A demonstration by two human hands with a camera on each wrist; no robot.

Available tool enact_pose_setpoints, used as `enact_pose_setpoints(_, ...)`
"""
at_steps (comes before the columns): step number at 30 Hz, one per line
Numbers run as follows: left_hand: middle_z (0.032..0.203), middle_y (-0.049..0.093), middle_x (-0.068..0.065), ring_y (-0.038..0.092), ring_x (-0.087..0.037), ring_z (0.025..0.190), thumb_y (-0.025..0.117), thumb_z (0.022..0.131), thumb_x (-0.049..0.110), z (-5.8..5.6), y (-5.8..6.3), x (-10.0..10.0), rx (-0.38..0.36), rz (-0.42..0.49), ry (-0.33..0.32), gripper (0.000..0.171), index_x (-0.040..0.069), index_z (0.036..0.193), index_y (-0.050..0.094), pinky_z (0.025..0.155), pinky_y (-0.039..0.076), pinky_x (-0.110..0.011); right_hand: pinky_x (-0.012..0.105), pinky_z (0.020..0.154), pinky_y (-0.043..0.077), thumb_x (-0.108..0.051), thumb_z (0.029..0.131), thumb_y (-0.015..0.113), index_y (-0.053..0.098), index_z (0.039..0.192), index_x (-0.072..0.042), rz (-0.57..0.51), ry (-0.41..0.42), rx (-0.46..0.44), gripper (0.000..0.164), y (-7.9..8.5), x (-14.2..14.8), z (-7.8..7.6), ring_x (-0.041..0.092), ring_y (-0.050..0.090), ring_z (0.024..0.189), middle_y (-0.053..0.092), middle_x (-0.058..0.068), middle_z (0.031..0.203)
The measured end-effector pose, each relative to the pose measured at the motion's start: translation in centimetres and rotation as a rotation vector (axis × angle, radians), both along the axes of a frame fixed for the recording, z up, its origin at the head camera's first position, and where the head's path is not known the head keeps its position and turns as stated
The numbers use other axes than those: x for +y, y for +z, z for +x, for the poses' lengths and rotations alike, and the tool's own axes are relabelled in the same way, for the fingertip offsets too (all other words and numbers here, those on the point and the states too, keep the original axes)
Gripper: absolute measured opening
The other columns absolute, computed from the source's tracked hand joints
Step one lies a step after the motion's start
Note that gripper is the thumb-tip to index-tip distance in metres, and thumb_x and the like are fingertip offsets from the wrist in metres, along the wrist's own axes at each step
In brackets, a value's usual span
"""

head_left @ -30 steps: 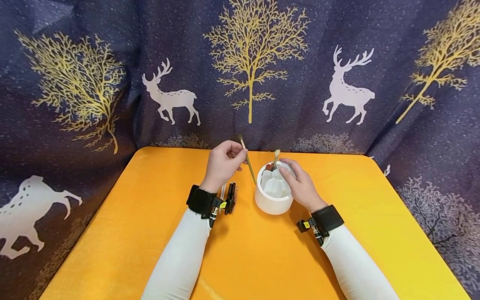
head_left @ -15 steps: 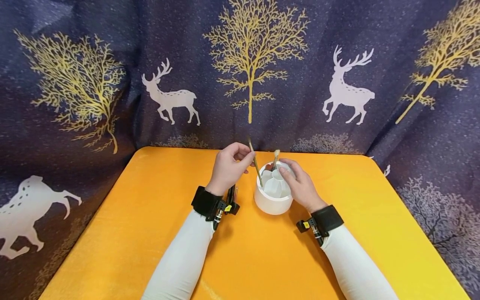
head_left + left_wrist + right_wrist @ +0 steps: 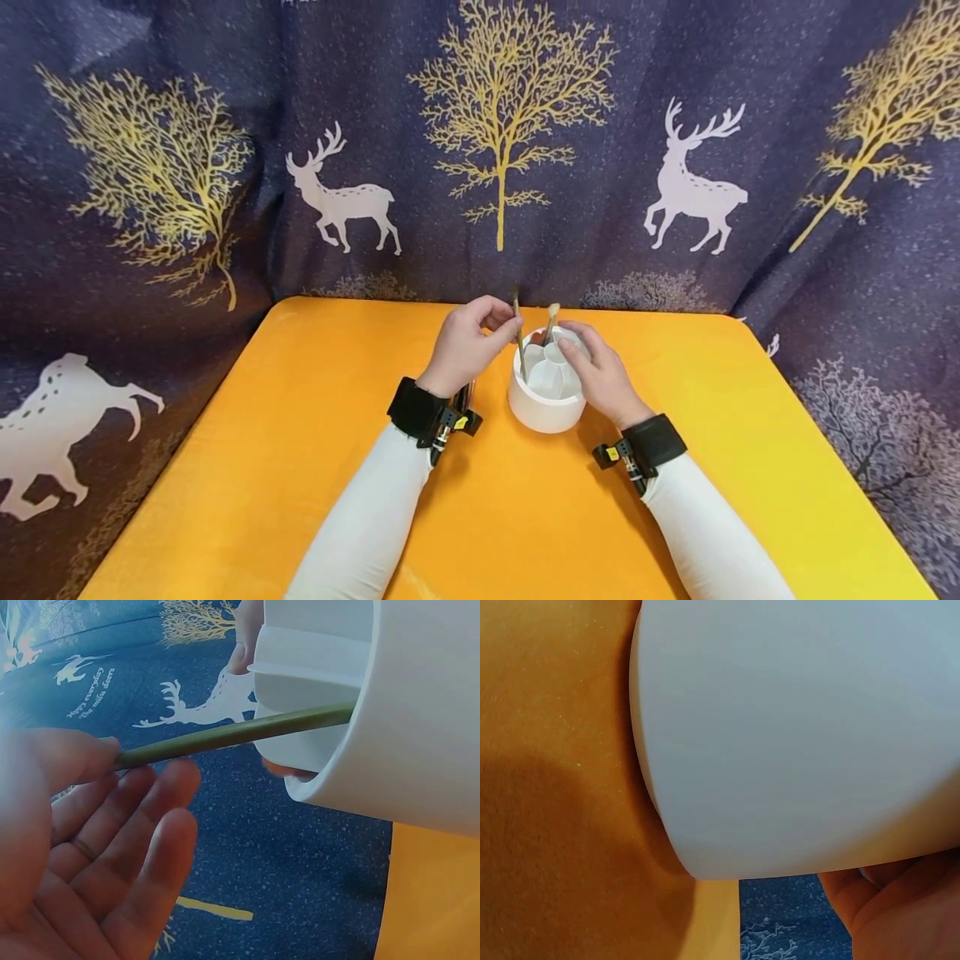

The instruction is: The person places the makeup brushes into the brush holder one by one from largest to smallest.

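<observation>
A round white pen holder [image 3: 547, 413] with petal-shaped compartments stands upright on the table. My left hand [image 3: 468, 343] pinches a thin olive-green brush [image 3: 522, 357] between thumb and fingertips. Its lower end is inside the holder's left compartment, as the left wrist view shows with the green handle [image 3: 247, 733] crossing the rim. On the other side, my right hand [image 3: 606, 372] grips the holder's wall, thumb over the rim. The holder's wall [image 3: 795, 742] fills most of the right wrist view. A pale-tipped brush [image 3: 552, 313] leans in a back compartment, beside something reddish [image 3: 537, 337].
Dark slim pens [image 3: 464, 395] lie on the table left of the holder, largely hidden by my left wrist. The orange table [image 3: 510, 517] ends at a dark blue curtain [image 3: 330, 275] printed with deer and trees.
My left hand has moved right and slightly nearer, carrying the brush from beside the holder into its left compartment. The brush stands more upright. My right hand keeps its hold.
</observation>
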State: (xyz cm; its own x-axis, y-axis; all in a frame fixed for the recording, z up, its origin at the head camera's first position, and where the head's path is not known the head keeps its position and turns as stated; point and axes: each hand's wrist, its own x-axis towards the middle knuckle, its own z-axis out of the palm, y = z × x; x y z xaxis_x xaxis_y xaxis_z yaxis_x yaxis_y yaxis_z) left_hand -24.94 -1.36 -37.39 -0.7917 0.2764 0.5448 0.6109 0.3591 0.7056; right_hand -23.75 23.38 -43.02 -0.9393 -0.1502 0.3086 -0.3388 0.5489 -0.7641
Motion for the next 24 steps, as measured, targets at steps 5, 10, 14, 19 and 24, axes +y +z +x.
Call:
enact_pose_setpoints(5,0.084,0.062,0.014,0.06,-0.005,0.076,0.066,0.095,0.036,0.0,-0.18,0.03,0.034,-0.034,0.005,0.015,0.022,0.101,0.064,0.064,0.049,-0.028,0.055,0.106,0.033,-0.057,0.101,0.043,0.046,0.145,-0.022,0.0,-0.005,-0.009,0.056,0.1,-0.04,0.22,0.022,0.041,0.134,0.048,0.0,0.145)
enact_pose_setpoints(10,0.085,0.063,0.014,0.059,-0.002,0.077,0.066,0.095,0.036,-0.03,-0.12,0.12,0.031,-0.036,-0.016,0.016,0.022,0.102,0.065,0.065,0.049,-0.028,0.053,0.105,0.034,-0.057,0.101,0.043,0.046,0.144,-0.023,-0.006,-0.003,-0.009,0.054,0.17,-0.01,0.23,0.023,0.043,0.132,0.05,0.001,0.143)
enact_pose_setpoints(14,0.088,0.064,0.015,0.058,-0.001,0.079,0.066,0.095,0.036,0.05,-0.09,0.16,0.032,-0.054,-0.04,0.015,0.023,0.104,0.065,0.066,0.049,-0.028,0.052,0.104,0.035,-0.057,0.101,0.043,0.046,0.143,-0.025,-0.005,-0.004,-0.009,0.053,0.09,0.01,0.12,0.022,0.044,0.13,0.052,0.002,0.141)
enact_pose_setpoints(19,0.092,0.064,0.015,0.057,-0.001,0.082,0.066,0.095,0.036,0.19,-0.08,0.14,0.036,-0.075,-0.043,0.015,0.025,0.105,0.065,0.068,0.049,-0.028,0.052,0.105,0.035,-0.057,0.101,0.043,0.047,0.143,-0.025,-0.003,-0.009,-0.012,0.053,-0.03,0.06,0.1,0.022,0.044,0.131,0.051,0.001,0.141)
enact_pose_setpoints(24,0.097,0.062,0.015,0.056,-0.003,0.086,0.062,0.096,0.045,0.13,-0.16,-0.02,0.039,-0.081,-0.02,0.026,0.024,0.111,0.066,0.073,0.049,-0.028,0.053,0.103,0.037,-0.056,0.102,0.044,0.046,0.144,-0.026,-0.011,0.002,-0.009,0.052,-0.03,0.05,0.14,0.023,0.046,0.128,0.053,0.002,0.14)
